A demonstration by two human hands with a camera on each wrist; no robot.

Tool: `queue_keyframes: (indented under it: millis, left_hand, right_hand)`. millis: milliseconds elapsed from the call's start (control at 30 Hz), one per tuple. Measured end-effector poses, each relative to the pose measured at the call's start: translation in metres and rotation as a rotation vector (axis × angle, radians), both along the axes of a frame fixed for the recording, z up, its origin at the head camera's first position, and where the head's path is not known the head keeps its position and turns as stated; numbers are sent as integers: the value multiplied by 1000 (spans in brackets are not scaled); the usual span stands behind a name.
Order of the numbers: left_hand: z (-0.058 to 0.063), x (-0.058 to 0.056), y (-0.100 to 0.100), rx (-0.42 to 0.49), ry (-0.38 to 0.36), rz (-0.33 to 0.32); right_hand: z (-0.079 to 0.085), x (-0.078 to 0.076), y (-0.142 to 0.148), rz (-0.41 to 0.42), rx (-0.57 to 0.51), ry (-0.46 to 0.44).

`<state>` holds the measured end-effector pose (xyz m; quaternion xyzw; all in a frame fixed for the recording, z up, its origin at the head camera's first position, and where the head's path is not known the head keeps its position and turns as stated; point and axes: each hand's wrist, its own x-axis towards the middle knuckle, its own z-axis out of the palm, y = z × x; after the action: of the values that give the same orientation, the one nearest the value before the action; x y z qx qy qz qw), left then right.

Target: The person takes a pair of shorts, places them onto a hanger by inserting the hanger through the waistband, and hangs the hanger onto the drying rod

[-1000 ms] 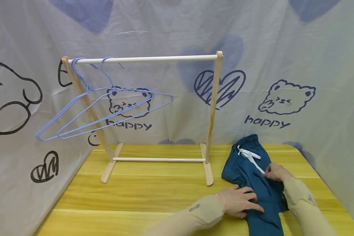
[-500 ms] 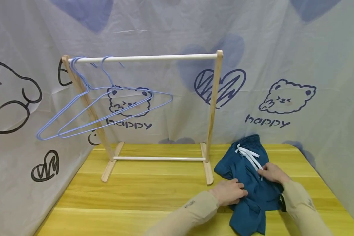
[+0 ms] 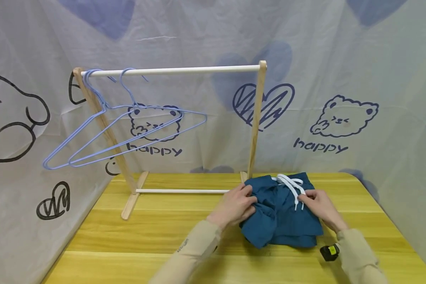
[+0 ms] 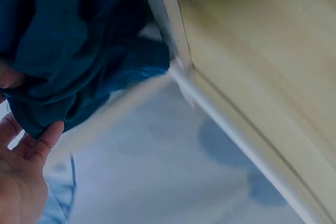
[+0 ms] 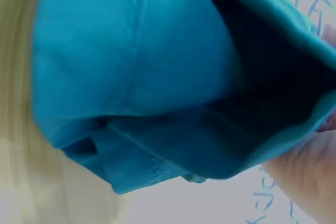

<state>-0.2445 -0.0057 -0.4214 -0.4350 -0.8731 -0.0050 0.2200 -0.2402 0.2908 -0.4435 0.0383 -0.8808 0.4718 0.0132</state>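
A dark teal pair of drawstring trousers (image 3: 269,209) is bunched up over the table, its white drawstring (image 3: 292,185) dangling at the front. My left hand (image 3: 234,206) grips the left edge of the cloth; from the left wrist, this hand (image 4: 23,177) shows thumb and fingers at the hem. On the other side my right hand (image 3: 319,205) pinches the cloth beside the drawstring ends. Up close in the right wrist view, the trousers (image 5: 136,45) gape in a dark opening, and part of the right hand (image 5: 307,169) shows behind the fabric edge.
A wooden rack (image 3: 257,122) with a white top rail (image 3: 198,70) stands behind the trousers, which hide its right foot. Several blue hangers (image 3: 138,148) hang at the rail's left end. A small black box (image 3: 329,252) sits by the right wrist.
Both hands have lifted the trousers and brought them left toward the rack. The long leg that trailed to the front is gathered up. My left hand moved left and up; the rack and hangers stay put.
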Motion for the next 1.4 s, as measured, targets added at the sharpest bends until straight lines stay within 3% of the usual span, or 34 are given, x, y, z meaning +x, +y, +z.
queue_keyframes:
  millis: [200, 367, 467, 600, 700, 767, 867, 967, 1200, 1400]
  left_hand:
    - [0, -1, -40, 129, -18, 63]
    - [-15, 5, -65, 174, -34, 87]
    - [-27, 11, -80, 194, -154, 138]
    - [-41, 17, -98, 236, -370, 264]
    - [-45, 18, -106, 284, -428, 359]
    - [-44, 16, -107, 325, -420, 418]
    - [-37, 14, -104, 373, -406, 488]
    - [-27, 11, -96, 383, -448, 501]
    - [-7, 0, -70, 340, -702, 465]
    - [-8, -20, -57, 361, -911, 462]
  right_hand:
    - [2, 12, -32, 10, -35, 51]
    - [-12, 22, -54, 178, -30, 107]
    - [-26, 25, -62, 266, 27, 81]
    - [-40, 25, -65, 333, 122, 15]
    - [-41, 25, -62, 358, 118, -11]
    - [-38, 24, -57, 330, 76, -19]
    - [-29, 22, -51, 214, 29, -3]
    - [-21, 18, -45, 89, 53, 16]
    - [-21, -3, -33, -73, 215, 138]
    - [-30, -23, -24, -106, 303, 82]
